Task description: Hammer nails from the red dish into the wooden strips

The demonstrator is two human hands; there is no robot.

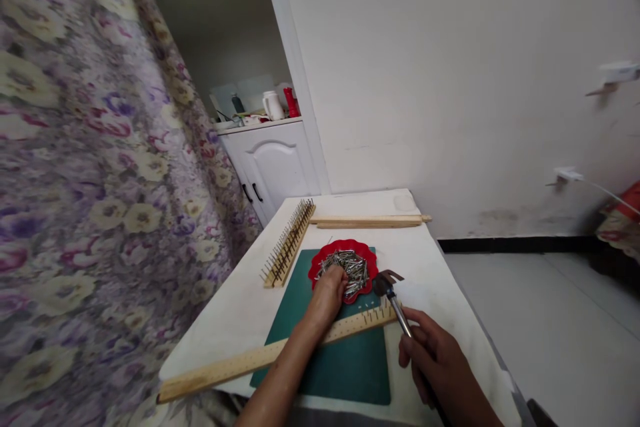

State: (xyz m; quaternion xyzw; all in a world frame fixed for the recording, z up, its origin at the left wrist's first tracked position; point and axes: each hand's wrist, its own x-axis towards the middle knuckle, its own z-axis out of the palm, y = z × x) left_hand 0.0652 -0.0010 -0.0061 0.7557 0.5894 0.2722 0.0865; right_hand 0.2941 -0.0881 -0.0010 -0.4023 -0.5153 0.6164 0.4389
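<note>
My right hand (433, 353) is closed round the handle of a claw hammer (399, 310), whose dark head is raised above the right end of a wooden strip (250, 357). That strip lies slantwise across a green mat (345, 373), with rows of holes along it and several nails standing upright near its right end. My left hand (330, 283) reaches over the strip into a red scalloped dish (370, 257) heaped with loose nails (354, 267). Its fingers are drawn together at the nails; their tips are hidden, so what they pinch does not show.
Wooden strips (290, 243) bristling with upright nails lie at the table's left. More bare strips (370, 221) lie along the back of the white table (235, 320). A floral curtain (110, 200) hangs close on the left; behind are a cabinet (275, 167) and a wall.
</note>
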